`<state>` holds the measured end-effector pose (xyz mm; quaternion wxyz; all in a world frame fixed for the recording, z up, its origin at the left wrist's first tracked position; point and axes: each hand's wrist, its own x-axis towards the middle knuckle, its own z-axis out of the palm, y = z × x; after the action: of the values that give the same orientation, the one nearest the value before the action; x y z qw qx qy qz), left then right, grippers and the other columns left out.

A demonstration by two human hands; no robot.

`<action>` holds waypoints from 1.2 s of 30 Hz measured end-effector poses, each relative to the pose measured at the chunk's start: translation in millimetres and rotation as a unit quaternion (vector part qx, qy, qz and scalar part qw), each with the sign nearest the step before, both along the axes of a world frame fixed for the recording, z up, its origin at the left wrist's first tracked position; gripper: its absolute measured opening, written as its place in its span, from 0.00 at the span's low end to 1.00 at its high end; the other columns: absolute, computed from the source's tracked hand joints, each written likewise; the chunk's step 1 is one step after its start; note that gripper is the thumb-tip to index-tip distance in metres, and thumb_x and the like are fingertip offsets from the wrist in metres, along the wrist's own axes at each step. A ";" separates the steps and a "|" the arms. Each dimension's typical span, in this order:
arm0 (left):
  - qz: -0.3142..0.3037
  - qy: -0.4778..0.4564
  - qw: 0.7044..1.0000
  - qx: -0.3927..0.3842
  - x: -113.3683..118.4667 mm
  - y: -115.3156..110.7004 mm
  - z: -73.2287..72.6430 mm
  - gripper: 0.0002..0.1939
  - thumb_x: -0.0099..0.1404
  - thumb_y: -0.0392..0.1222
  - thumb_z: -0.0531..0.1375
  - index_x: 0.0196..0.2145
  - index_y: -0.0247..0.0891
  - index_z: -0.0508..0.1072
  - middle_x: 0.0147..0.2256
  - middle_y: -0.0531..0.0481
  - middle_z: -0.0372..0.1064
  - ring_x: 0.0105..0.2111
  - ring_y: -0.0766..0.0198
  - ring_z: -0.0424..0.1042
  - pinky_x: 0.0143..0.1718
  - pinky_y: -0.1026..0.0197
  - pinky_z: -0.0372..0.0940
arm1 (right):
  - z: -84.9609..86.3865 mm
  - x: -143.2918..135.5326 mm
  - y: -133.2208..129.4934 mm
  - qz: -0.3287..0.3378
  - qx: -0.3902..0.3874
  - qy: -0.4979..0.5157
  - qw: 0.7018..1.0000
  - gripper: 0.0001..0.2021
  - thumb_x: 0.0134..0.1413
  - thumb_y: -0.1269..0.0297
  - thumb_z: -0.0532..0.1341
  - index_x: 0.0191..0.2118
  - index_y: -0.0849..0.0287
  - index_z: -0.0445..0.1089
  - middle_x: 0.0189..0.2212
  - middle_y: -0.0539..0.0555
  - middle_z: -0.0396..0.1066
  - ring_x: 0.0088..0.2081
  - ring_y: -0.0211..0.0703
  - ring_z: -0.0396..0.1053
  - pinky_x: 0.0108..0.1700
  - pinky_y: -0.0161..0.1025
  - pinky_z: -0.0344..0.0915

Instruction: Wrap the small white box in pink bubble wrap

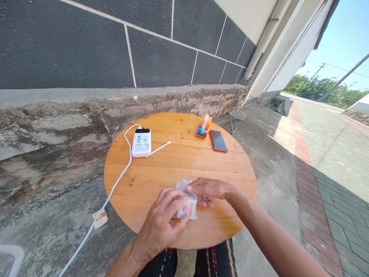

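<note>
A small white packet (186, 209) with red print, in clear, crinkled plastic that looks like bubble wrap, lies low over the near part of the round wooden table. My left hand (163, 219) grips it from the left, fingers over its top and thumb along the near edge. From the right, my right hand (211, 189) reaches across to the packet's far end. Its fingertips press on the plastic there, while the other fingers curl beside the packet. The packet's left side and part of its top are hidden under my fingers.
A white power bank (142, 143) with a white cable stands on the table (161, 169) at the left. An orange tape dispenser (204, 126) and a red-edged phone (218, 141) lie at the far right. Behind them are a folding stool (236, 116) and a wall; a small box (100, 219) lies on the ground.
</note>
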<state>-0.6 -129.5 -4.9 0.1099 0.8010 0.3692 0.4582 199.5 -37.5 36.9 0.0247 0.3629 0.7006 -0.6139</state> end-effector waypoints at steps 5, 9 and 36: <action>0.008 -0.010 1.000 -0.011 0.9 1.5 -0.7 0.15 0.59 0.30 0.59 0.44 0.38 0.68 0.42 0.45 0.66 0.44 0.59 0.66 0.45 0.56 0.66 | 3.1 5.0 -3.1 -0.065 0.035 0.034 0.997 0.26 0.58 0.42 0.52 0.44 0.63 0.70 0.18 0.44 0.61 0.17 0.30 0.58 0.18 0.29 0.56; 0.018 -0.013 1.000 -0.021 0.8 5.0 -4.3 0.14 0.60 0.32 0.59 0.44 0.39 0.68 0.42 0.45 0.67 0.44 0.59 0.66 0.45 0.56 0.66 | -1.0 3.7 -3.9 -0.067 0.030 0.041 0.996 0.27 0.58 0.42 0.52 0.47 0.63 0.69 0.18 0.44 0.59 0.17 0.31 0.57 0.18 0.29 0.56; 0.040 0.007 0.990 -0.138 -3.0 16.1 8.1 0.21 0.61 0.41 0.60 0.53 0.41 0.68 0.48 0.43 0.66 0.45 0.58 0.70 0.43 0.57 0.70 | -8.9 -5.3 -65.6 -0.120 0.524 -0.051 0.842 0.18 0.54 0.63 0.63 0.50 0.58 0.66 0.46 0.58 0.71 0.47 0.51 0.67 0.49 0.48 0.61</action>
<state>-3.7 -113.4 3.2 0.1988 0.7657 0.4616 0.4014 194.2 -103.1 28.0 -0.2076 0.4335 0.8666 -0.1344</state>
